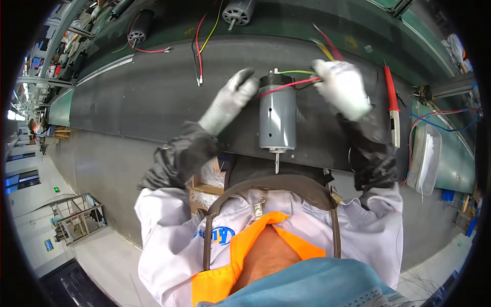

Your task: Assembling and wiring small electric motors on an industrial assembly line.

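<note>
A grey cylindrical electric motor (277,120) lies on the dark work surface in front of me, its metal shaft (277,162) toward my body and its black end cap away. A red wire (286,88), a green-yellow wire (302,72) and a black wire run from the cap end to the right. My right hand (343,88), in a white glove, is closed around those wires; its fingertips are partly hidden. Left of the cap, my gloved left hand (235,97) hovers close beside the motor with its fingers apart, holding nothing.
Two more motors (238,11) (141,26) with loose wires lie on the far green strip. A red-and-white handled tool (393,107) lies to the right, near a clear plastic tray (425,158). Beyond my right hand are a pointed red item and a yellow one (327,46).
</note>
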The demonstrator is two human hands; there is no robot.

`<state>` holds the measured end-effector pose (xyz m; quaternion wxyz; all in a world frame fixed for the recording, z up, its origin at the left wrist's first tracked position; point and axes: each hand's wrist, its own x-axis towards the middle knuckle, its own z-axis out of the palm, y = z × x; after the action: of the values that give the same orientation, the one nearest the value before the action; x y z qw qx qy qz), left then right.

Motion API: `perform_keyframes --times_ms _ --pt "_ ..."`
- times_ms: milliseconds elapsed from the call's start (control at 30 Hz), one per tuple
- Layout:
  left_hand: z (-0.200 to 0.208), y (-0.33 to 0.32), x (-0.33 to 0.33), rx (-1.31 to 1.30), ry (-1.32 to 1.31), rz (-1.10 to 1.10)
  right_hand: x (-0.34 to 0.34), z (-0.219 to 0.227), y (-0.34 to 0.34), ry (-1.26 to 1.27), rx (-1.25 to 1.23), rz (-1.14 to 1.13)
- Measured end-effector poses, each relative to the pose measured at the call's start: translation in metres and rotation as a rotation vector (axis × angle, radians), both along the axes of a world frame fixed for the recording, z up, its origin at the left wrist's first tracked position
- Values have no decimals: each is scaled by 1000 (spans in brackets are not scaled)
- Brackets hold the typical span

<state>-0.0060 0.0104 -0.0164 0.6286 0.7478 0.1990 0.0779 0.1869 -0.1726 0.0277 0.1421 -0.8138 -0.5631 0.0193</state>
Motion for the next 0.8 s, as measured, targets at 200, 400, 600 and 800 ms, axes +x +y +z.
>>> perform_keyframes --times_ms 200,400,600,800 --pt "55 2 28 -253 665 -337 -72 -31 5 283 69 511" --pt "51 32 -2 247 667 -116 -182 8 61 544 49 1038" --pt "-19 49 -12 468 320 -56 -46 41 -137 981 266 188" --pt "-22 22 -8 442 284 -124 67 -11 -346 76 299 -1215"
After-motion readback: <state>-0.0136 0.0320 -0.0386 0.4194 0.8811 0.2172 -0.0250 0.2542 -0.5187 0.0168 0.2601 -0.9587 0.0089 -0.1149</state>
